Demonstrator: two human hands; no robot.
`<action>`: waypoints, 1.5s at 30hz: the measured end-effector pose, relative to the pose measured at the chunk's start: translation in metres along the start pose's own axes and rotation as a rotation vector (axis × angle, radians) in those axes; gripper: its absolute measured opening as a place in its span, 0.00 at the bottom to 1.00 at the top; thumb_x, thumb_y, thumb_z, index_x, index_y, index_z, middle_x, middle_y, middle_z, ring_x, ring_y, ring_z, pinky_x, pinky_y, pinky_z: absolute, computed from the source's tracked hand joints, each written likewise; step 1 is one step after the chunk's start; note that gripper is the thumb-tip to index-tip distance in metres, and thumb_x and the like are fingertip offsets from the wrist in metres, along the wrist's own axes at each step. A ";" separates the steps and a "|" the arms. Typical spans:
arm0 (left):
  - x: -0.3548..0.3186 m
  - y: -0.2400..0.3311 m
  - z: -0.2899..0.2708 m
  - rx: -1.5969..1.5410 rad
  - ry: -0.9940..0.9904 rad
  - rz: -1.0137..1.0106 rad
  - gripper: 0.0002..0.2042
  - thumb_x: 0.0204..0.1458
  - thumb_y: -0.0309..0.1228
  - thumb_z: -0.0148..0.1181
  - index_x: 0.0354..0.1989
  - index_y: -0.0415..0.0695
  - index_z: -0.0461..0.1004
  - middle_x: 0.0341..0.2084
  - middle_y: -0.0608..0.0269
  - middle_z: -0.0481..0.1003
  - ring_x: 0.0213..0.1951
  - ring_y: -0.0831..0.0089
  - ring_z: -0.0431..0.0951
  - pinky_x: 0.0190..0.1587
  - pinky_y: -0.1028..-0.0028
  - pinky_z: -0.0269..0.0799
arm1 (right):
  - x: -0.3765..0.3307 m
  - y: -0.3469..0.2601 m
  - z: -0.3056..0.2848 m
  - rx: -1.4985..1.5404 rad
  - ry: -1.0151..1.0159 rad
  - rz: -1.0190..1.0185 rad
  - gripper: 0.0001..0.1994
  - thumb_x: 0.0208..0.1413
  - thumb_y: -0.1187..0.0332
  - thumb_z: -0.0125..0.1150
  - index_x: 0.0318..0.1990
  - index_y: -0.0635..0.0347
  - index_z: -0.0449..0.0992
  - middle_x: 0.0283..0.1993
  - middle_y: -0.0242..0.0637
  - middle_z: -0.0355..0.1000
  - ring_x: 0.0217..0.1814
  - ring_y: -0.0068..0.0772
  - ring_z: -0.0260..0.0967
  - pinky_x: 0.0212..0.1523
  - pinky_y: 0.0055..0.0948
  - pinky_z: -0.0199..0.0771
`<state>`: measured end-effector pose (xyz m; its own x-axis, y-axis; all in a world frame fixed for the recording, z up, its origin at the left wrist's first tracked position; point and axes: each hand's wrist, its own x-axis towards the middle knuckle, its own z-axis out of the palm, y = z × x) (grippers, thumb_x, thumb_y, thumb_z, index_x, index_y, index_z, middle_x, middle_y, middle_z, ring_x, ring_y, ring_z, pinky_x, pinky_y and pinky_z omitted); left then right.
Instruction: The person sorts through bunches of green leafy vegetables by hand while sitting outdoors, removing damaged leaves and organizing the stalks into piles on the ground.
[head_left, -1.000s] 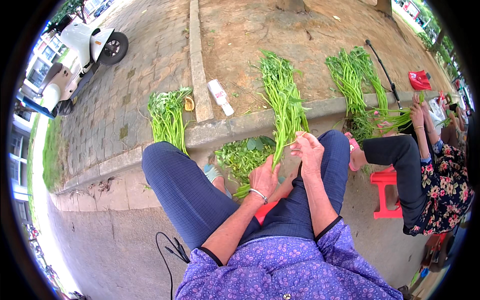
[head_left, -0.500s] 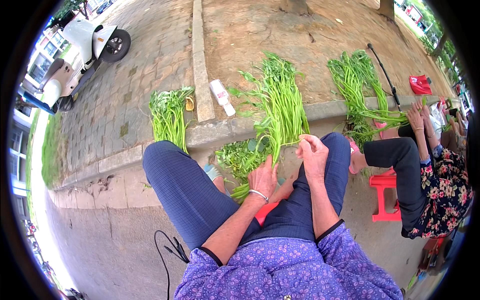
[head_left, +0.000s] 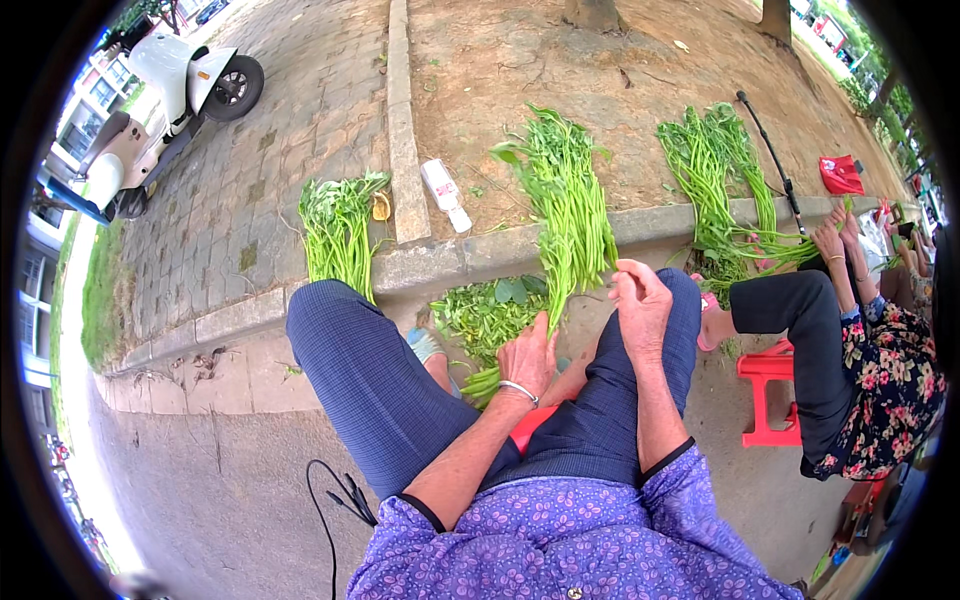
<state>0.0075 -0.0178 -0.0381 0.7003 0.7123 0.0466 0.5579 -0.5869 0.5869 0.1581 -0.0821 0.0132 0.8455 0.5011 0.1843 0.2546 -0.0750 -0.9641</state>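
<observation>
White scooter [head_left: 165, 95], plastic bottle [head_left: 444, 194], red stool [head_left: 768, 392].

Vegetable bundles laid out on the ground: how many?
3: one on the paving at left, one across the kerb ahead, one at right. Loose trimmings excluded; more may be hidden.

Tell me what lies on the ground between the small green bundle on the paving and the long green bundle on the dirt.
In the head view, a white plastic bottle and a concrete curb strip lie between them.
</observation>
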 end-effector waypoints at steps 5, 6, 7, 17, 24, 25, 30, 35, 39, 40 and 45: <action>-0.005 -0.002 0.002 -0.022 0.050 0.017 0.11 0.52 0.35 0.51 0.39 0.43 0.64 0.21 0.49 0.73 0.23 0.48 0.74 0.24 0.55 0.69 | -0.004 -0.004 0.004 -0.061 -0.194 0.039 0.09 0.51 0.75 0.51 0.38 0.67 0.74 0.27 0.32 0.72 0.23 0.15 0.66 0.26 0.16 0.66; -0.005 -0.003 0.003 -0.024 0.049 0.016 0.11 0.52 0.35 0.51 0.40 0.43 0.64 0.21 0.49 0.73 0.23 0.48 0.74 0.24 0.55 0.69 | -0.003 -0.004 0.004 -0.073 -0.213 0.037 0.09 0.51 0.75 0.51 0.38 0.67 0.74 0.27 0.32 0.72 0.23 0.15 0.66 0.25 0.16 0.66; -0.005 -0.003 0.003 -0.027 0.048 0.016 0.11 0.52 0.35 0.51 0.40 0.43 0.64 0.21 0.48 0.73 0.23 0.48 0.74 0.24 0.55 0.69 | -0.003 -0.004 0.004 -0.086 -0.231 0.036 0.09 0.51 0.75 0.51 0.38 0.67 0.74 0.27 0.32 0.72 0.23 0.15 0.66 0.25 0.16 0.66; -0.006 -0.001 -0.001 -0.086 0.046 -0.003 0.12 0.52 0.35 0.52 0.40 0.42 0.66 0.20 0.48 0.73 0.24 0.47 0.73 0.25 0.54 0.66 | -0.009 0.026 0.010 0.039 -0.293 0.207 0.09 0.50 0.74 0.50 0.37 0.67 0.74 0.26 0.33 0.72 0.21 0.18 0.68 0.24 0.18 0.70; -0.002 0.006 -0.011 -0.268 0.032 -0.062 0.13 0.53 0.39 0.51 0.39 0.42 0.67 0.17 0.45 0.72 0.23 0.45 0.73 0.25 0.54 0.67 | -0.015 0.038 0.014 0.174 -0.304 0.332 0.08 0.52 0.72 0.51 0.37 0.65 0.75 0.26 0.32 0.72 0.20 0.18 0.68 0.21 0.17 0.68; -0.001 0.007 -0.012 -0.312 0.030 -0.052 0.14 0.53 0.40 0.51 0.38 0.41 0.67 0.17 0.45 0.72 0.23 0.45 0.73 0.25 0.54 0.66 | -0.016 0.038 0.014 0.176 -0.301 0.343 0.08 0.53 0.72 0.51 0.36 0.65 0.75 0.26 0.32 0.72 0.20 0.18 0.68 0.21 0.17 0.68; 0.000 0.018 -0.023 -0.594 0.024 -0.019 0.15 0.54 0.40 0.52 0.34 0.37 0.68 0.15 0.56 0.69 0.20 0.60 0.71 0.24 0.64 0.65 | -0.017 0.037 0.011 0.174 -0.242 0.477 0.08 0.53 0.71 0.52 0.35 0.65 0.75 0.25 0.33 0.72 0.20 0.20 0.68 0.20 0.18 0.68; 0.005 0.017 -0.023 -1.025 -0.089 -0.050 0.15 0.57 0.42 0.50 0.35 0.39 0.69 0.16 0.73 0.63 0.17 0.85 0.61 0.19 0.80 0.58 | -0.018 0.038 0.012 0.154 -0.223 0.592 0.07 0.53 0.71 0.52 0.34 0.65 0.75 0.26 0.33 0.72 0.22 0.21 0.69 0.23 0.20 0.70; 0.007 0.021 -0.036 -1.237 -0.245 -0.155 0.15 0.57 0.42 0.49 0.36 0.41 0.69 0.15 0.74 0.63 0.15 0.88 0.58 0.15 0.85 0.54 | -0.019 0.032 0.008 0.354 -0.434 0.581 0.09 0.53 0.70 0.51 0.38 0.64 0.74 0.29 0.33 0.73 0.29 0.24 0.71 0.33 0.23 0.72; 0.008 0.023 -0.042 -1.261 -0.264 -0.175 0.15 0.57 0.42 0.49 0.36 0.41 0.69 0.15 0.73 0.64 0.14 0.87 0.58 0.15 0.85 0.54 | -0.019 0.024 0.008 0.457 -0.485 0.588 0.10 0.54 0.69 0.51 0.39 0.64 0.74 0.32 0.34 0.73 0.32 0.25 0.71 0.37 0.25 0.72; 0.012 0.022 -0.053 -1.408 -0.395 -0.281 0.15 0.57 0.42 0.49 0.35 0.41 0.69 0.15 0.70 0.65 0.12 0.86 0.59 0.13 0.84 0.53 | -0.020 0.008 0.006 0.932 -0.741 0.646 0.19 0.55 0.59 0.51 0.50 0.63 0.68 0.47 0.42 0.69 0.49 0.33 0.67 0.52 0.35 0.66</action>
<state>0.0049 -0.0014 0.0186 0.8464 0.4534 -0.2794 -0.0247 0.5575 0.8298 0.1407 -0.0872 0.0007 0.1673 0.9640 -0.2068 -0.7483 -0.0124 -0.6632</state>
